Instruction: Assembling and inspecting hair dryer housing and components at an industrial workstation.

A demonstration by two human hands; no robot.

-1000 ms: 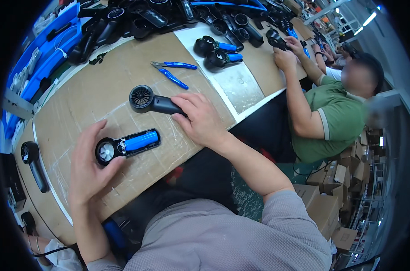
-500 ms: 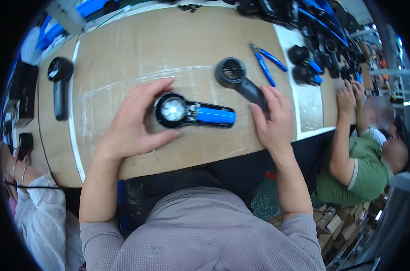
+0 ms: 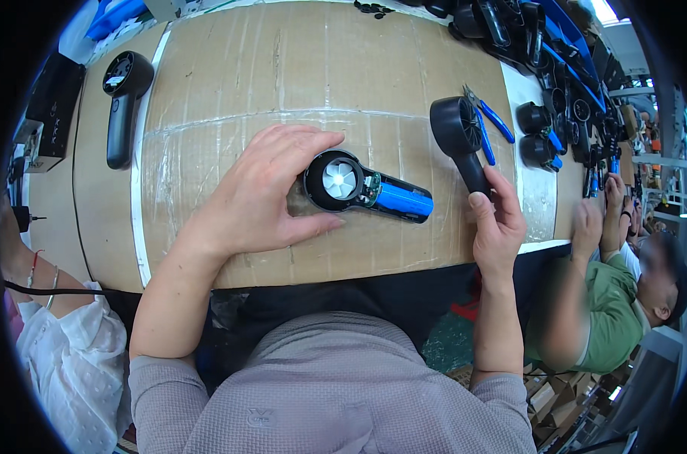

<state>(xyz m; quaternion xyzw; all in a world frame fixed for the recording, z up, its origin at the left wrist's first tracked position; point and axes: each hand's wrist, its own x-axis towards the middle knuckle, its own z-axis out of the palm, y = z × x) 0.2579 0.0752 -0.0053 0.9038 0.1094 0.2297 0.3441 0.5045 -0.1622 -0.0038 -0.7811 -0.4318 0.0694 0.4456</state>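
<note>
An opened handheld fan body lies on the cardboard-covered table, with a white impeller in its round head, a small green circuit board and a blue battery in its handle. My left hand curves around the round head, thumb and fingers spread apart on either side. Whether a fingertip touches it, I cannot tell. Between thumb and fingers, my right hand grips the lower handle of a black fan housing with a grilled round head. The housing is tilted, its head pointing away from me. Just behind it lie blue-handled cutting pliers.
Another black handheld fan lies at the left, near a black box. More fan parts and a heap of black pieces fill the right side. Co-workers sit at both sides; one at the right wears a green shirt.
My right hand has closed on the black fan housing's handle and tipped it up. My left hand stays around the opened fan's head. The whole view has shifted somewhat.
</note>
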